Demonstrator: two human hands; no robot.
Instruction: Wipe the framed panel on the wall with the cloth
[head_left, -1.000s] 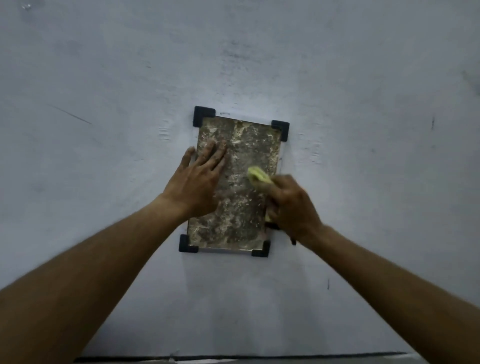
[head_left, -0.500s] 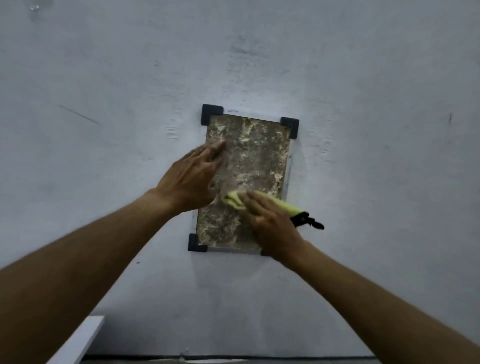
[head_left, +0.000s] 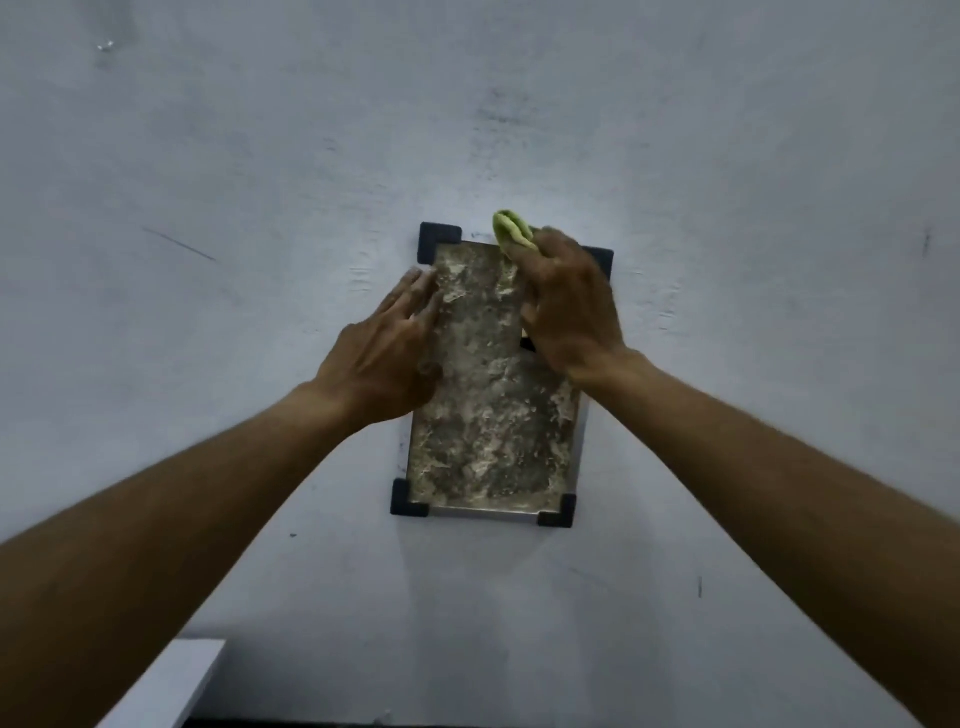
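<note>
A mottled grey-brown framed panel with black corner brackets hangs on the pale wall. My right hand is shut on a yellow-green cloth and presses it at the panel's top right, with the cloth poking above the top edge. My left hand lies flat with fingers apart against the panel's upper left edge. The top right bracket is mostly hidden behind my right hand.
The pale grey wall fills the view, with faint scuffs and marks. A white ledge or shelf corner shows at the bottom left. A dark strip runs along the bottom edge.
My right hand with the cloth has moved from the panel's lower middle up to its top right. My left hand stays at the upper left edge.
</note>
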